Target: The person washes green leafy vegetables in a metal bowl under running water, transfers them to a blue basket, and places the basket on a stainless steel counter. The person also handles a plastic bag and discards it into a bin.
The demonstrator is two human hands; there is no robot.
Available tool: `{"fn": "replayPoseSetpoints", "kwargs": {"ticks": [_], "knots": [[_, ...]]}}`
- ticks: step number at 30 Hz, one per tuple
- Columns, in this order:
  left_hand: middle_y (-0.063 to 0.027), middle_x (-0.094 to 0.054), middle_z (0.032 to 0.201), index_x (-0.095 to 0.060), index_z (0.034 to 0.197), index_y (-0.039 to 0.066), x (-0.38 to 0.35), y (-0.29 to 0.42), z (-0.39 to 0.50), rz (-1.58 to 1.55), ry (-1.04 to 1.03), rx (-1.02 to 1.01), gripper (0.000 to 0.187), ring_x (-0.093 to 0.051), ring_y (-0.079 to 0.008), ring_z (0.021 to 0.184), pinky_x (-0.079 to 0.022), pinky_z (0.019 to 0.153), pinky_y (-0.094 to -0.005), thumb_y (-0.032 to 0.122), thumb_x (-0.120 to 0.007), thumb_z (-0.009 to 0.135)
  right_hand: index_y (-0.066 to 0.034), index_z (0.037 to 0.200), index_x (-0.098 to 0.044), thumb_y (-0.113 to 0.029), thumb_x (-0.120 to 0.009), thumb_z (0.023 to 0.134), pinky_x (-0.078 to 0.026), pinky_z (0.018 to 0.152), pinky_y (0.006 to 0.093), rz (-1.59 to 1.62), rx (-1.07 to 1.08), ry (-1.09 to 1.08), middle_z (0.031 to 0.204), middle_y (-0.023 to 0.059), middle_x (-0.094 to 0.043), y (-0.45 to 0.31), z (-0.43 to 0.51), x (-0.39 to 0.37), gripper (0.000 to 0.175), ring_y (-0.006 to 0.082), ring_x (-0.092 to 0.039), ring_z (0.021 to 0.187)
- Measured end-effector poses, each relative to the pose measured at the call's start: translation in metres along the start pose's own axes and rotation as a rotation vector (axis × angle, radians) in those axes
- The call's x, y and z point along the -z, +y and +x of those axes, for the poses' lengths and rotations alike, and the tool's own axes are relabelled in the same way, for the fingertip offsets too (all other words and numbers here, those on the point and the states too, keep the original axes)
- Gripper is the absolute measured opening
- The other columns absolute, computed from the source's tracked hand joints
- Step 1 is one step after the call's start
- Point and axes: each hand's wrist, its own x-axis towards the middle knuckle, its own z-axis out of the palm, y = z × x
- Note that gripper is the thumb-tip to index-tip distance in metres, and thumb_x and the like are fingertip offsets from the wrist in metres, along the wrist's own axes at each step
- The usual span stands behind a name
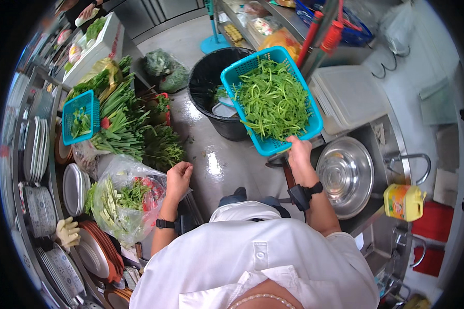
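My right hand (301, 156) grips the near rim of a turquoise plastic basket (268, 148), tilted and heaped with leafy green stems (276, 100). The basket overlaps part of a black lined bin (228, 129) in the view; whether they touch I cannot tell. Over on the left, my left hand (179, 178) has its fingers curled in, and nothing shows in its grasp. Close beside it lies a clear plastic bag (123, 170) of cut greens, with bundles of leafy greens (164, 145) just beyond.
A steel bowl (344, 177) sits at the sink on the right, near a yellow jug (404, 202) and a tap (413, 158). On the left are a smaller turquoise basket (77, 133) and stacked plates (96, 251). Another person's hand (87, 11) shows at top left.
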Motion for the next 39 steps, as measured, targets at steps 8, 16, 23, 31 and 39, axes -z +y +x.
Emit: {"fn": "replayPoseSetpoints", "kwargs": {"ticks": [8,16,23,31,39], "knots": [[-0.0084,-0.064,0.071,-0.064,0.091,-0.002,-0.002,-0.019,-0.027,-0.07,0.143,0.119,0.012,-0.059,-0.012,0.063,-0.048,0.06,-0.0273,0.009,-0.061,0.086,0.0032,0.085,-0.055,0.007,-0.062,0.07,-0.05,0.056,0.0385,-0.005,-0.086,-0.137,0.082,0.0099,-0.058,0.025,0.063,-0.073,0.017,0.0244,-0.06,0.066],[-0.0175,-0.065,0.081,-0.064,0.094,0.001,0.006,0.007,-0.065,0.05,0.289,0.282,0.017,-0.064,-0.0306,0.073,-0.05,0.067,-0.0363,0.012,-0.061,0.082,0.0033,0.103,-0.055,-0.004,-0.062,0.075,-0.052,0.065,0.0443,-0.196,-0.336,-0.113,0.1,0.0128,-0.057,0.11,0.166,-0.072,0.03,0.0288,-0.058,0.085],[-0.0181,-0.066,0.088,-0.063,0.1,0.003,-0.007,0.015,-0.098,0.139,0.439,0.387,0.023,-0.063,-0.0342,0.082,-0.05,0.072,-0.0403,0.016,-0.062,0.081,0.008,0.071,-0.059,-0.007,-0.064,0.069,-0.047,0.057,0.0392,-0.572,-0.176,-0.234,0.078,0.0104,-0.061,0.093,0.206,-0.091,0.016,0.0214,-0.057,0.068],[-0.0175,-0.066,0.089,-0.063,0.099,0.0,-0.02,0.032,-0.16,0.028,0.601,0.528,0.024,-0.063,-0.0337,0.084,-0.05,0.074,-0.0391,0.015,-0.062,0.081,0.0094,0.094,-0.055,0.003,-0.058,0.069,-0.053,0.06,0.0393,-0.389,-0.245,-0.5,0.094,0.0147,-0.059,0.05,0.117,-0.147,0.026,0.0274,-0.062,0.073],[-0.0177,-0.066,0.092,-0.063,0.1,-0.001,-0.024,0.016,-0.234,-0.043,0.719,0.533,0.024,-0.064,-0.0328,0.085,-0.051,0.075,-0.0384,0.014,-0.061,0.081,0.0099,0.095,-0.054,0.007,-0.058,0.069,-0.056,0.063,0.041,-0.497,-0.342,-0.897,0.092,0.014,-0.059,0.056,-0.032,-0.154,0.027,0.0288,-0.063,0.077]]}}
